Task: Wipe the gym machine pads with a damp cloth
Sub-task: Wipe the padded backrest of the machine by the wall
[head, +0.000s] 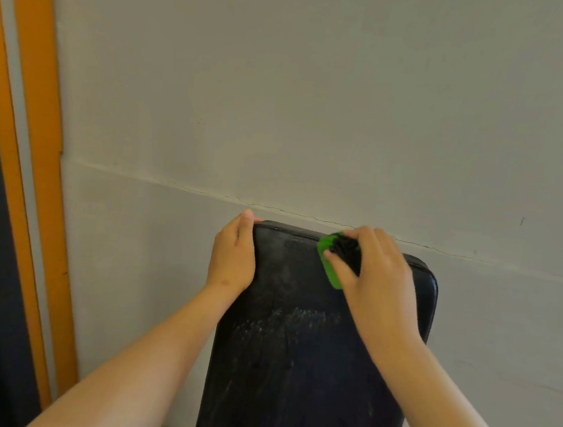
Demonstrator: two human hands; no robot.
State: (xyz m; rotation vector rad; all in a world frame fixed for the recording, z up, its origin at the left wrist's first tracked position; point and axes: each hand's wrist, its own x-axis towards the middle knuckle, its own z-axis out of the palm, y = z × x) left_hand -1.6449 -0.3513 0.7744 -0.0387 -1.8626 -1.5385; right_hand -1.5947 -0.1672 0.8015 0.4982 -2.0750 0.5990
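The black pad (294,352) stands upright against a grey wall (319,96), its face streaked with pale smears. 2 bare forearms reach up from the bottom edge of the view. The left grip (232,260) is clamped on the pad's upper left corner, back of the hand facing the camera, thumb at the top edge. The right grip (377,274) is closed on a bunched green and black cloth (328,262), fingers curled over it, wrist bent, pressing it to the pad's face just below the top edge. An orange frame (38,155) runs down the left side.
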